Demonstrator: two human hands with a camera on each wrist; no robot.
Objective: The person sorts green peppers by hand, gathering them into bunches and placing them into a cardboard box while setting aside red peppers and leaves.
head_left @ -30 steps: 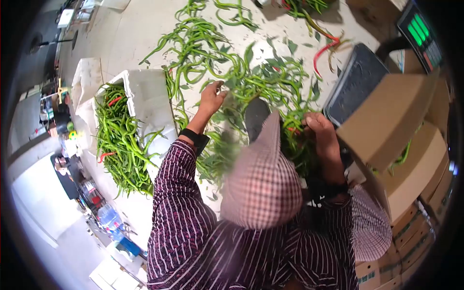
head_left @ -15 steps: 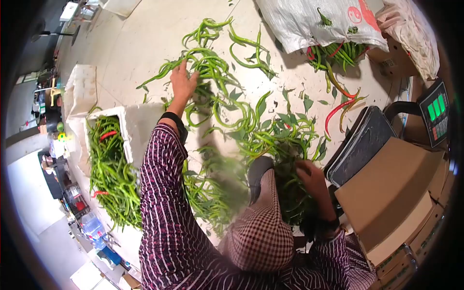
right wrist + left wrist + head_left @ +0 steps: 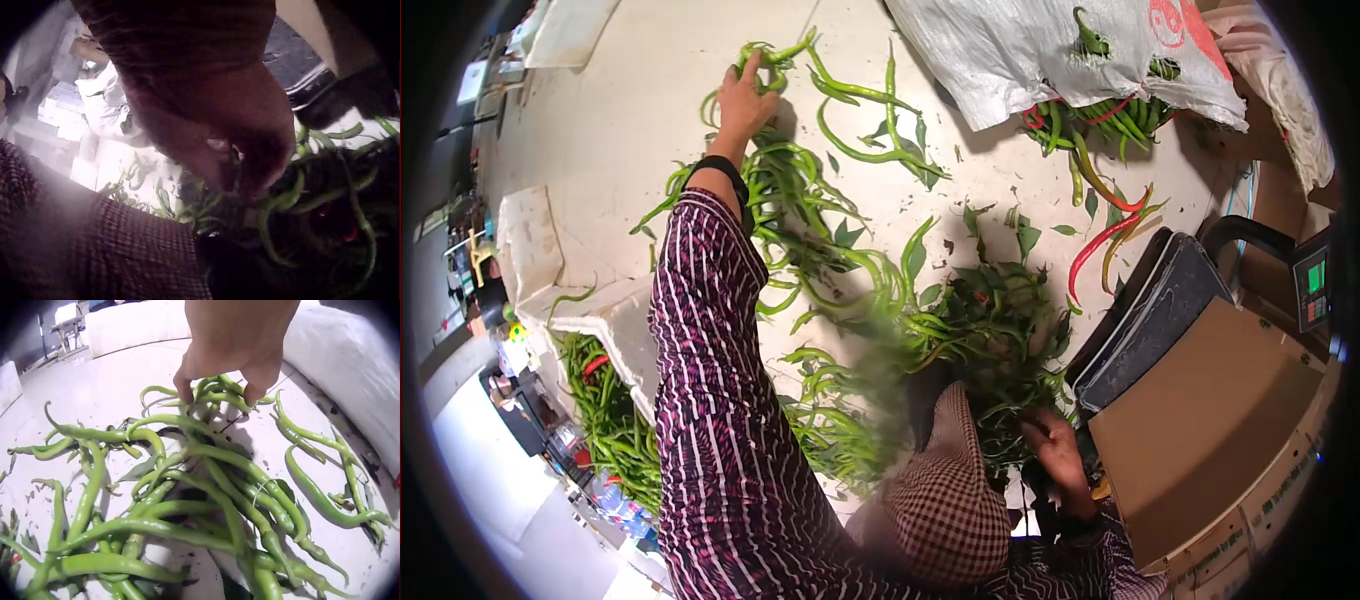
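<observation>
At the far end of the scattered green peppers (image 3: 785, 165), the left hand (image 3: 742, 108) reaches down over a small bunch. Its thumb and fingers curl round both sides of those green peppers (image 3: 219, 397) in the left wrist view. The right hand (image 3: 1058, 455) is low over a dark, leafy pepper heap (image 3: 1000, 310) near the body. In the right wrist view the right hand (image 3: 219, 131) points its bent fingers down into leaves and peppers (image 3: 281, 200); shadow hides whether they hold anything.
A white foam box (image 3: 615, 320) of peppers stands at left. At the back right is a white sack (image 3: 1000, 60) with peppers at its mouth. A black scale (image 3: 1160, 310) and cardboard box (image 3: 1200, 420) stand at right. A checked cap (image 3: 950, 490) blocks the lower middle.
The left hand has moved forward and left from the middle of the peppers to the farthest bunch. The right hand stays near the body, over the leafy heap. The head view has shifted.
</observation>
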